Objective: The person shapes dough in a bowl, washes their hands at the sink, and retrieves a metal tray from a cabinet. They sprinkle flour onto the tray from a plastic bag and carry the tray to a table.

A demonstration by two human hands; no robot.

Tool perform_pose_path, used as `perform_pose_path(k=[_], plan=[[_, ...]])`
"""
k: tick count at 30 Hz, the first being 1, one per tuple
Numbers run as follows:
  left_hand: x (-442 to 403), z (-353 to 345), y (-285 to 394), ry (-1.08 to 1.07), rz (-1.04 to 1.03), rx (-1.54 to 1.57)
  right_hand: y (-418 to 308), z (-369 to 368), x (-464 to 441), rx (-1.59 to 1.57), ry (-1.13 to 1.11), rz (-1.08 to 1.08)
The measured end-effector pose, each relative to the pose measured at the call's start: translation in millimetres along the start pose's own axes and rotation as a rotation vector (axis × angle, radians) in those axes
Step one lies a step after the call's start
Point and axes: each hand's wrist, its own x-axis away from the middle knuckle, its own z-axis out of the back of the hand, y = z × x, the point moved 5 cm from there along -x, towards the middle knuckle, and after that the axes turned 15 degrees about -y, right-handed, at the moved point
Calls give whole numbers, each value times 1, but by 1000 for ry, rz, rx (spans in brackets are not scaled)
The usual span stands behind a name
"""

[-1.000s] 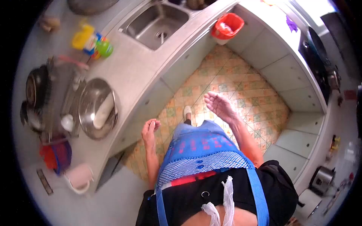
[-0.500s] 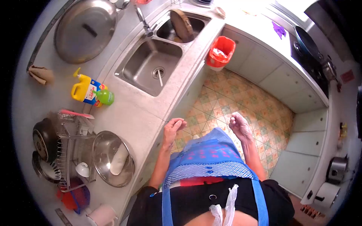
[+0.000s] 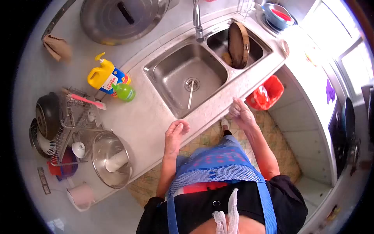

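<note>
Item one, the steel sink (image 3: 165, 80), as I viewed it remotely: two-basin, dull silver, set into the pale counter (image 3: 144, 128) ahead of both hands; the nearer basin was wide and round-cornered, its floor marked by a ringed drain (image 3: 192, 84), from which a thin white strip (image 3: 190, 97) ran toward the near wall; the far basin, darker, held a round board (image 3: 237, 46) stood on edge, its rim light brown, its face dark.

Item two, left hand (image 3: 176, 136): by the counter's front edge, near the sink's near corner; fingers loosely curled, nothing visible in them; I could not tell whether thumb and fingertips met.

Item three, right hand (image 3: 242, 113): just beside a bin with a red liner (image 3: 277, 89); fingers bent inward and close together; I could not tell whether they were fully closed.

Outlying items: a chrome tap (image 3: 197, 23) above the sink; a yellow pump bottle (image 3: 102, 76) with a green bottle (image 3: 125, 93) at its side; a steel bowl (image 3: 100, 154) holding an off-white roll (image 3: 117, 161); a wire dish rack (image 3: 74, 126) just beyond; a blue apron (image 3: 214, 159) on the wearer.
</note>
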Motion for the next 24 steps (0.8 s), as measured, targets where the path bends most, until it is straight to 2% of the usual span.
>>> perform_pose_path(k=[2,3,5,8,9,10,11,12,15,16,17,18,19,24], plan=[[-19,1,0,89,-57,56,-19,10,-47,95,-155,-35],[-27,-2,0,130,-76,86,-35,8,-64,428,-117,-24],[-46,-10,-1,171,-100,93,-63,5,-96,861,-165,-90],[-63,-19,-1,257,-142,107,-89,32,-163,1195,-282,-112],[-66,-23,0,292,-165,112,-96,48,-186,1125,-246,9],[-68,-26,0,317,-177,122,-117,41,-203,1328,-160,160],[-68,-28,1,360,-196,126,-137,33,-221,1377,-221,212],[-67,-30,2,404,-213,131,-150,38,-249,1661,-243,433],[-60,-34,1,490,-232,101,-176,65,-333,2096,-36,568],[-56,-36,1,522,-237,107,-182,89,-376,2103,109,197],[-53,-37,3,547,-227,89,-178,97,-394,2315,239,271],[-51,-35,5,568,-216,68,-183,60,-384,2492,110,-66],[-47,-33,7,587,-219,69,-181,65,-394,2533,98,-6],[-34,-14,15,609,-228,74,-159,63,-403,2645,-134,-36]])
